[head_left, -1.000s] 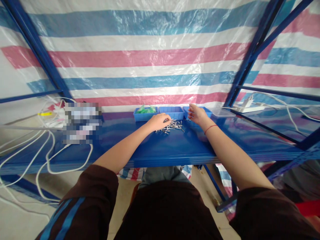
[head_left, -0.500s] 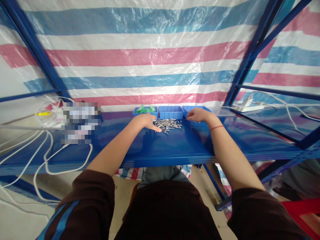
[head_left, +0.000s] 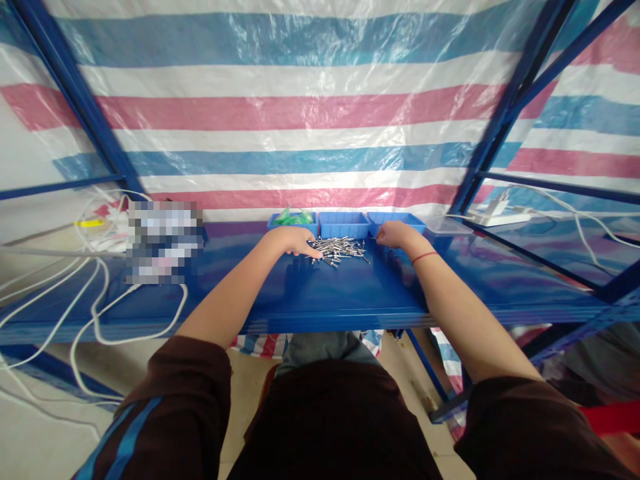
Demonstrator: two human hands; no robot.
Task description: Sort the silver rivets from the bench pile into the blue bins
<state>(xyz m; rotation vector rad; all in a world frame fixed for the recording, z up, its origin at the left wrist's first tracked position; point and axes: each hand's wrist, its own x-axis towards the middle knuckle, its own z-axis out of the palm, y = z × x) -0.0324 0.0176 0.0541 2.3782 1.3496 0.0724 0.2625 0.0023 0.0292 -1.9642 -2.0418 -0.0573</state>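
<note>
A loose pile of thin, shiny metal pins (head_left: 343, 249), like rivets or screws, lies on the blue shelf top. My left hand (head_left: 295, 241) rests at the left edge of the pile, its thumb stretched over the nearest pins and apart from the fingers. Just right of the pile, my right hand (head_left: 394, 235) is closed in a pinch before the right blue bin (head_left: 407, 221). Whatever its fingertips hold is too small to make out. Behind the pile stands the middle blue bin (head_left: 343, 227); the left blue bin (head_left: 273, 225) contains green plastic material (head_left: 294, 217).
White cables (head_left: 100, 313) run over the left of the shelf (head_left: 320, 300), beside a blurred-out object (head_left: 163, 240). A clear plastic lid or tray (head_left: 447, 225) and a white power strip (head_left: 500, 215) are at right. Blue posts (head_left: 493, 127) and striped sheeting (head_left: 300, 113) enclose the back.
My right hand has curled its fingers tighter and turned slightly beside the right bin. The left hand stays at the pile. The whole view has shifted a little.
</note>
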